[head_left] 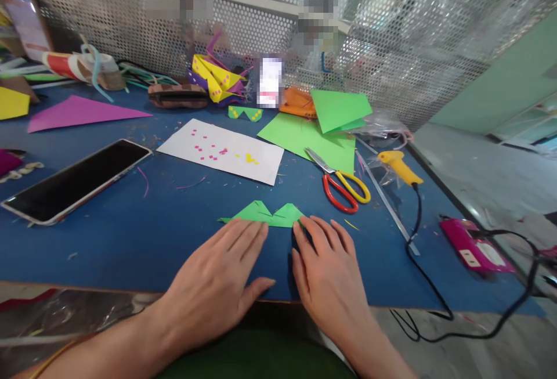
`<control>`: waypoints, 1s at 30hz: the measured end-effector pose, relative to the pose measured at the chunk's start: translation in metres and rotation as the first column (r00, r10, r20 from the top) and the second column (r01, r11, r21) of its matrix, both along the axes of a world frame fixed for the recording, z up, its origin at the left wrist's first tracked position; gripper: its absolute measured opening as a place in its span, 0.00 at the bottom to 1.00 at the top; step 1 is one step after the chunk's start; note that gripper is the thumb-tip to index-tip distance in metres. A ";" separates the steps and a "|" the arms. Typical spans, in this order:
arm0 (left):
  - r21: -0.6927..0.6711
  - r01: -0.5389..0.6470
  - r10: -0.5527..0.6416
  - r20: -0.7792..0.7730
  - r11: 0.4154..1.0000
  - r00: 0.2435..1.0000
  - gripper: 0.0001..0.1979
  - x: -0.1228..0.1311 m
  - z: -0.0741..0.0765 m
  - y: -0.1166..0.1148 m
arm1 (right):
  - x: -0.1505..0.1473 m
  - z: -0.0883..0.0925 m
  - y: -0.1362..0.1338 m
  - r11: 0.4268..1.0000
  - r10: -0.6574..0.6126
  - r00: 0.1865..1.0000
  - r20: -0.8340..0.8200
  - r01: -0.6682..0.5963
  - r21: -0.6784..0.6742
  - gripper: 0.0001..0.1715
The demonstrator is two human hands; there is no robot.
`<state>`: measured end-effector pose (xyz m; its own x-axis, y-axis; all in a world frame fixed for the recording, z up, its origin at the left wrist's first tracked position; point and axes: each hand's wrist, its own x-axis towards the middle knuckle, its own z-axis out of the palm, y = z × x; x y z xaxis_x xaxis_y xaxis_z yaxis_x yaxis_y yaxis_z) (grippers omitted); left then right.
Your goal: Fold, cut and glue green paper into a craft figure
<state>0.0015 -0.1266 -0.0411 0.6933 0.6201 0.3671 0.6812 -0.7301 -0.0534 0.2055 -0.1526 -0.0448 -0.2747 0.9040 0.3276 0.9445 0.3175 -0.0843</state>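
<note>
A folded piece of green paper [282,215] with two peaks and a notch between them lies flat on the blue tabletop [143,251]. My left hand [217,269] rests palm down at its lower left edge, fingers straight and side by side, thumb apart. On the paper's right corner lie the fingertips of my right hand [328,263], its fingers stretched and slightly spread. Both hands are open and press or touch the paper without gripping it. The paper's lower edge is partly hidden under the fingers.
Scissors [342,184] with red and yellow handles lie on green sheets [291,132]. White paper [221,150] carries small pink and yellow pieces. A phone [80,181] lies left. A yellow glue gun [400,167] is cabled toward a pink power strip [476,245]. Perforated mesh [256,19] stands behind.
</note>
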 end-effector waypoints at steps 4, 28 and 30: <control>-0.096 0.127 -0.130 -0.022 0.987 0.991 0.32 0.020 0.003 0.005 | 0.002 0.000 0.000 1.000 0.005 1.000 -0.016 -0.006 -0.014 0.23; -0.219 0.047 -0.071 -0.099 0.975 0.993 0.34 0.045 0.011 0.012 | 0.029 -0.005 0.000 0.991 -0.095 0.993 0.065 0.088 0.099 0.21; -0.216 0.047 -0.068 -0.093 0.975 0.993 0.34 0.045 0.010 0.012 | 0.033 -0.004 0.001 0.990 -0.093 0.992 0.086 0.083 0.112 0.21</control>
<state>0.0465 -0.1144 -0.0316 0.7565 0.6344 0.1588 0.6367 -0.7699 0.0426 0.2383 -0.1516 -0.0491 -0.2286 0.8868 0.4017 0.9713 0.2355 0.0330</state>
